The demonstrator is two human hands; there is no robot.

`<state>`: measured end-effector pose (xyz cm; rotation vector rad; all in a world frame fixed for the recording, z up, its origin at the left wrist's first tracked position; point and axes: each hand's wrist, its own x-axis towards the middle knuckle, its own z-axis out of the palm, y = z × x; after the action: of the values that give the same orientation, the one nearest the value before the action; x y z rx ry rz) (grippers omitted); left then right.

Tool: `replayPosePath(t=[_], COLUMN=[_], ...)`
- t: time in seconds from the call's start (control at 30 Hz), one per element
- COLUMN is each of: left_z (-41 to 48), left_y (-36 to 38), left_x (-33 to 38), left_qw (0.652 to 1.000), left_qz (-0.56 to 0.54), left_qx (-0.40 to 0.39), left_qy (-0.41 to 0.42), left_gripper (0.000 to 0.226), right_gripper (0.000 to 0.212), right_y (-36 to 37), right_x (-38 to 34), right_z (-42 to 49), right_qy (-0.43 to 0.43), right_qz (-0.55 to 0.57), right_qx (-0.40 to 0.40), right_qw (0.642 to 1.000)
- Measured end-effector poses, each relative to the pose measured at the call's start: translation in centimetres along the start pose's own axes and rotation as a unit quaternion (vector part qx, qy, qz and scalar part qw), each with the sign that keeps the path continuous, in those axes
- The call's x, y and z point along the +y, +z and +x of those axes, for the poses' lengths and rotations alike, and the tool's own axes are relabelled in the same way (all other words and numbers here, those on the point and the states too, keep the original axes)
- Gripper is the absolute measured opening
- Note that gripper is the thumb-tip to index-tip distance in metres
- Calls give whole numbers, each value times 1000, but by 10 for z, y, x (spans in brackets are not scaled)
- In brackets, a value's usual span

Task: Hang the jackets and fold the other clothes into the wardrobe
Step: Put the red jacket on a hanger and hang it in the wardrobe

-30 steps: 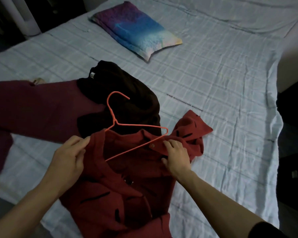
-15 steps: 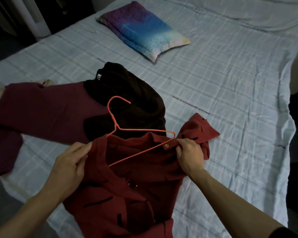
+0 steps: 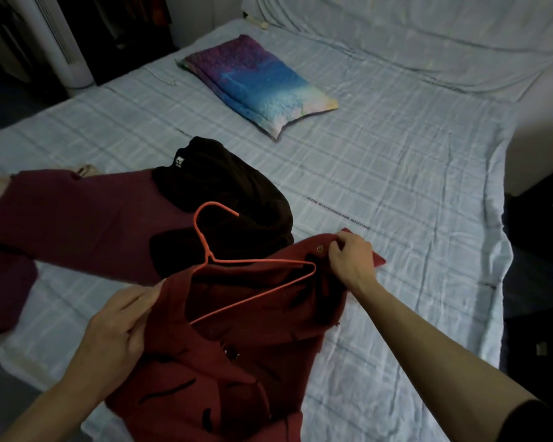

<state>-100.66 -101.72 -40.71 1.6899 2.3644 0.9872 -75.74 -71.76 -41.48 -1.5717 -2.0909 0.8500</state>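
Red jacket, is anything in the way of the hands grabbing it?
Nothing visible is in the way. The left hand and the right hand each pinch the red jacket at a shoulder. The orange hanger lies partly inside its neck opening, between the two hands.

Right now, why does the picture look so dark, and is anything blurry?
Head view: the room is dim, so the black top loses its folds in shadow; the pillow and sheet show brightest; no glare; the hanger looks sharp, hardly blurred; the wide lens bends the sheet's right edge.
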Motion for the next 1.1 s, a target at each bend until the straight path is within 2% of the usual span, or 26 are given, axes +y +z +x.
replayPosePath(t=[0.37, 0.53, 0.77, 0.93, 1.1], left_z=[14, 22, 28, 26, 22], left_y=[14, 7, -7, -22, -34], left_x=[43, 67, 103, 108, 106], left_qw=[999, 1000, 998, 997, 994], left_qz=[23, 12, -27, -30, -32], left_qx=[-5, 19, 21, 36, 50], left_qy=[28, 19, 46, 63, 93], left_gripper=[62, 64, 59, 53, 45], right_gripper=[21, 15, 16, 23, 31], right_y=[-24, -31, -31, -33, -37], right_x=[-63, -78, -97, -90, -80], right_z=[-50, -88, -129, -124, -123], right_qy=[-136, -202, -309, -341, -303], right_qz=[2, -13, 37, -3, 24], right_qx=[-41, -52, -38, 10, -63], right_qw=[990, 978, 949, 940, 951])
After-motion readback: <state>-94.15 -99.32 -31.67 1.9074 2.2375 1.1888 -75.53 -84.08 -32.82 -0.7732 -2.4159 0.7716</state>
